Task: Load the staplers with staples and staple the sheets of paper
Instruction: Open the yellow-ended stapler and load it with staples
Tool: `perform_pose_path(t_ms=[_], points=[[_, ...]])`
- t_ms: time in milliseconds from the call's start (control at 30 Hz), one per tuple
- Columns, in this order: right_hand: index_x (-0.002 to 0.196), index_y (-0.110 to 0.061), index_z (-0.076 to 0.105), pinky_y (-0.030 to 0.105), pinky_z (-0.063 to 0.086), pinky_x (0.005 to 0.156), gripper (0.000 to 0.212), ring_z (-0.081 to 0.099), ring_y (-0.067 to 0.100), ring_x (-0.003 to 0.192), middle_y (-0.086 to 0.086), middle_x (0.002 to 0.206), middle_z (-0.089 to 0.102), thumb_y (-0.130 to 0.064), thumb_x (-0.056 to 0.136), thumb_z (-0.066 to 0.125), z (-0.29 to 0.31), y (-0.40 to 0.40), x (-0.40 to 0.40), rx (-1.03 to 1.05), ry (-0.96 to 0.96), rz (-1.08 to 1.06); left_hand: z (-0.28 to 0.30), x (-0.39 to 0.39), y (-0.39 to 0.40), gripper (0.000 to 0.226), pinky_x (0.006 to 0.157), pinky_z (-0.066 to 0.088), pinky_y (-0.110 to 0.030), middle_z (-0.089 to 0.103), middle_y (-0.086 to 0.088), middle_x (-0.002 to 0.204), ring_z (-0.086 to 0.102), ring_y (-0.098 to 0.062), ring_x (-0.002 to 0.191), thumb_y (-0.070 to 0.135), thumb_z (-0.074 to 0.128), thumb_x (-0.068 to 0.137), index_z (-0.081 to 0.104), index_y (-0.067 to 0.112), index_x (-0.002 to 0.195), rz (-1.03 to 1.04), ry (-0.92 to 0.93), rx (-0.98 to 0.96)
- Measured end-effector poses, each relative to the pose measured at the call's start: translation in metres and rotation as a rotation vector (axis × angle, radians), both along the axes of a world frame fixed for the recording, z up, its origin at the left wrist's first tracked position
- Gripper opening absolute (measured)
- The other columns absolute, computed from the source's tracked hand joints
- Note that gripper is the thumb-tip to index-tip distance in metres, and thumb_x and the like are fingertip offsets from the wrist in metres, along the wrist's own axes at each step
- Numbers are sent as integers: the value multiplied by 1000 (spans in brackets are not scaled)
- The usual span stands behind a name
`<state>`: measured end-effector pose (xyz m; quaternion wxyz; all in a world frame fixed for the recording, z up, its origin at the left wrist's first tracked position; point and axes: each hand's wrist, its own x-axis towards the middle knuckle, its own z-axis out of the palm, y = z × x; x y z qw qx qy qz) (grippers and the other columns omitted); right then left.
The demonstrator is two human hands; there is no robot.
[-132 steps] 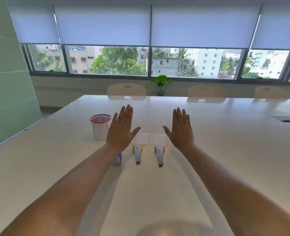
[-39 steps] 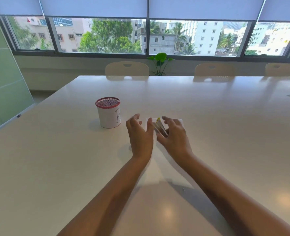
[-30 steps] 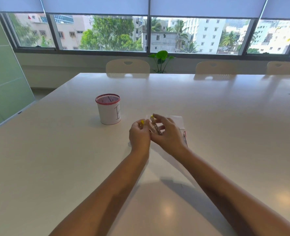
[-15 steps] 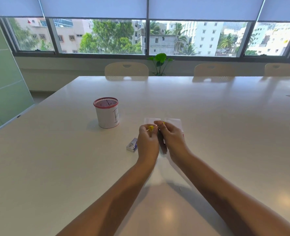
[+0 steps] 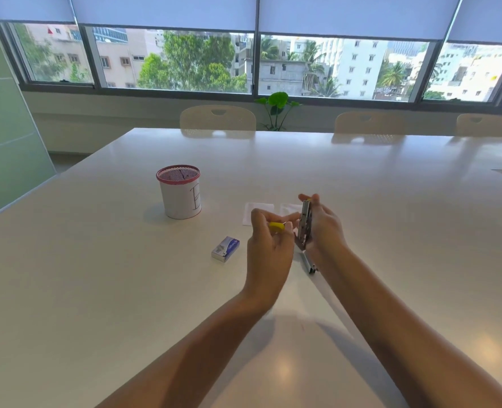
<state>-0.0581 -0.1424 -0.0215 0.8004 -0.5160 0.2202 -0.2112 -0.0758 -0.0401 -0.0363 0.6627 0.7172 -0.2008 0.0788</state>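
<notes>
Two hands met above the worktop [image 5: 391, 231]. The right hand [image 5: 325, 228] clasped a stapler [image 5: 305, 223], fingers curled round its far side, its long axis running away from the person and its tip raised near the fingertips. The left hand [image 5: 269, 245], just left of it, pinched a yellow pusher piece [image 5: 277, 227], its thin rod reaching toward the stapler. Below the right fingers a second stapler [image 5: 308, 262] lay flat, pointing back at the person and partly hidden by the wrist. Beyond both sets of fingers lay two small sheets of paper [image 5: 258, 212] side by side. Left of the left fingers sat a staple box [image 5: 225, 248], and farther left and beyond, a mesh-topped cup [image 5: 180, 192]. Bare worktop spread wide to the right and toward the person; chairs [image 5: 217, 120] lined the far edge.
</notes>
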Motion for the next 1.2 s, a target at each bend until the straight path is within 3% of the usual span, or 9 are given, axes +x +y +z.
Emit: perform_pose_path(t_ms=[133,233,367,467,600,767,933,1067,1200], points=[[99,-11,63,32,52,64,35,51,18,71,7,77,52,-36,97,39,0,0,4,145,-41,41,1,0,4,16,73,51,-20,66,-2,99,66,-18,93,15,52,89,42,26,83,13,209,-222],[95,-1,57,29,52,71,33,56,17,65,8,74,53,-26,100,37,4,-2,8,311,-137,-11,5,-6,5,5,82,52,-25,68,-4,101,66,-17,96,14,45,92,44,15,88,-85,409,-522],[87,0,54,35,52,81,38,61,18,66,13,80,55,-23,102,28,11,-5,5,408,-209,1,4,-3,6,23,74,52,-31,69,-5,101,65,-20,96,33,45,93,47,12,85,-192,691,-733],[88,1,52,39,50,88,37,66,16,50,15,82,56,-21,102,26,12,-7,5,477,-221,10,-2,2,7,21,75,51,-35,66,-12,98,65,-26,92,25,48,92,50,12,76,-240,792,-629],[89,3,51,40,49,89,35,68,18,50,17,84,59,-14,101,22,10,-10,5,503,-179,85,-9,13,11,14,66,54,-32,66,-15,81,68,-18,59,15,48,90,57,5,86,-416,773,-351],[94,3,51,31,58,57,38,71,22,59,17,66,71,-17,101,20,2,5,6,445,-71,316,-13,24,17,22,54,53,-30,63,-8,63,56,-16,42,26,54,90,60,6,85,-458,689,-289],[98,7,53,27,58,57,38,72,21,68,19,76,71,-18,102,24,-1,12,6,406,-99,405,-16,28,18,32,43,48,-24,59,0,49,53,-13,38,41,52,88,54,10,81,-333,632,-213],[99,5,57,23,56,56,34,70,20,68,19,86,65,-22,100,35,-6,13,5,183,-59,399,-13,34,14,45,34,37,-15,49,-1,38,43,-12,27,50,46,89,50,11,67,-328,734,-199],[108,-4,61,19,49,65,30,57,9,63,2,75,61,-26,97,45,-12,16,5,-422,-14,189,-16,36,13,50,34,33,-14,44,1,34,38,-10,26,47,38,93,53,8,66,-346,720,-305]])
